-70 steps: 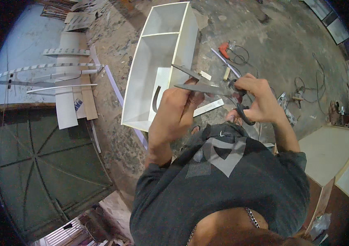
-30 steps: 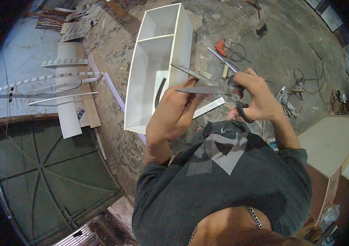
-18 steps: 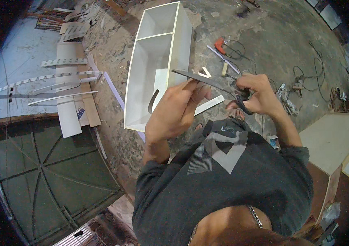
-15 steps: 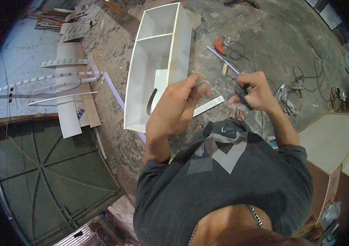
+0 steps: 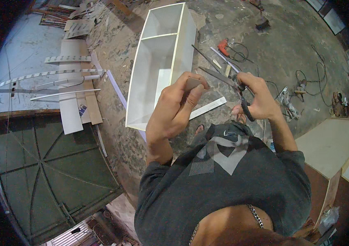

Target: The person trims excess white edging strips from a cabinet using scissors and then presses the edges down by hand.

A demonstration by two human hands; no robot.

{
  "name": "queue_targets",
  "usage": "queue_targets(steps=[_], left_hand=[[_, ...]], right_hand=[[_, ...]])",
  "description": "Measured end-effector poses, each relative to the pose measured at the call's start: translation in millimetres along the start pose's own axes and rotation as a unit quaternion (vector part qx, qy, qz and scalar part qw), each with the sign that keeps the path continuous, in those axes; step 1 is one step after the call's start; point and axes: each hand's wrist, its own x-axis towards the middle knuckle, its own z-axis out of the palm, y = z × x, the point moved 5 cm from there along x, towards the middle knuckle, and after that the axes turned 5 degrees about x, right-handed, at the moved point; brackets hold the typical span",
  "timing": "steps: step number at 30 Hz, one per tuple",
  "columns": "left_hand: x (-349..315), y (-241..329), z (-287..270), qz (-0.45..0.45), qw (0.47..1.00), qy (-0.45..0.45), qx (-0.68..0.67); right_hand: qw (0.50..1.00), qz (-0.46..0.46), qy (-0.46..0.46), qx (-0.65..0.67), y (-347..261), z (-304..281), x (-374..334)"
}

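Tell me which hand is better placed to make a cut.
Probably the right hand: it holds the black-handled metal scissors, opened and pointing leftward, while the left hand is occupied pinching a small, flat, greyish-beige piece.

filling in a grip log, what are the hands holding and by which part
The right hand holds scissors by their dark handles, blades open. The left hand pinches a small flat piece between thumb and fingers; by which end is unclear.
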Motion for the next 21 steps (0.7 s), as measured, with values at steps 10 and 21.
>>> queue_targets(steps=[10, 21], left_hand=[[22, -62, -4, 0.08, 0.968, 0.107, -0.214], [9, -107, -10, 0.096, 0.943, 0.044, -0.315]], right_hand=[[0.839, 0.07, -0.248, 0.478, 14, 64, -6], [0.769, 0.054, -0.214, 0.6, 37, 140, -2]])
